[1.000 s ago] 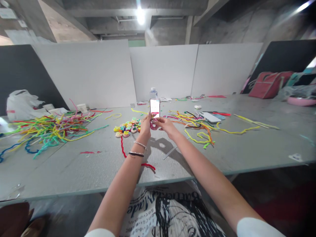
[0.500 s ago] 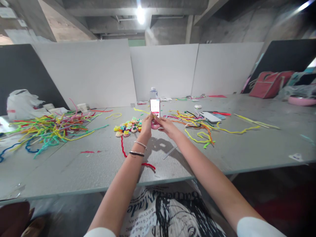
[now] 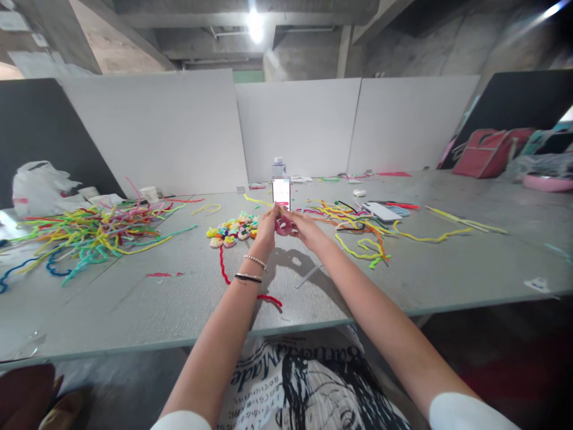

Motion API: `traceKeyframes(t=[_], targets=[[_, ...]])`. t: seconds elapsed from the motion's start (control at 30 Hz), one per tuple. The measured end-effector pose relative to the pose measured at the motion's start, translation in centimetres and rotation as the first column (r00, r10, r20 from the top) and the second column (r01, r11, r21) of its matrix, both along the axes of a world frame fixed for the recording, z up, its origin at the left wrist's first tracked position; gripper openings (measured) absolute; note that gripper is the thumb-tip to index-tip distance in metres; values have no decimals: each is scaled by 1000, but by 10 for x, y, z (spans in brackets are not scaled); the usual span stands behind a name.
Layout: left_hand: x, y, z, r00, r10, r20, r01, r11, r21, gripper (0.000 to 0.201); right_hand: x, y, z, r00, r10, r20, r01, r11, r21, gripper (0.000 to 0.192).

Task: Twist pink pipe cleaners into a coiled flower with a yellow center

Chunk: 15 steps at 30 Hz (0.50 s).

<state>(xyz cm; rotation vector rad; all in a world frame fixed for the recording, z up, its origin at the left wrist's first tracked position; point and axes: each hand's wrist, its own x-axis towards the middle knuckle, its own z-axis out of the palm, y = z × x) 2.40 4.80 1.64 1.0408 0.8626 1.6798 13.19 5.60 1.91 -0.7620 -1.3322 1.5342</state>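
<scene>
Here both hands — left (image 3: 267, 226), right (image 3: 302, 225) — meet, pinching a small pink fuzzy piece (image 3: 283, 224) above the table (image 3: 179, 298)

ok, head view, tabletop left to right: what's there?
White plastic bag → big pile of pipe cleaners → cluster of small fuzzy flowers → left hand and right hand on a pink fuzzy piece → yellow-orange pipe cleaner tangle → red bag

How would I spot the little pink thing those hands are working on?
Start at the lit upright phone mid-table. Just below it, both hands, left hand and right hand, pinch a small fuzzy pink pipe-cleaner ring. Unlike the loose colourful strands nearby, it is curled and held above the table.
</scene>
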Motion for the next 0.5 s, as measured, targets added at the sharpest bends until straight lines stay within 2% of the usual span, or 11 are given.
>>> traceKeyframes(t=[0.23,0.5], targets=[[1,-1,1,999,-36,6,36,999,-21,32,-1,1,-2,998,-43,42,42,999,11,29],[0,5,-2,996,-88,-10,86,991,-104,26,-6,3,-1,998,35,46,-34,999,-28,30]])
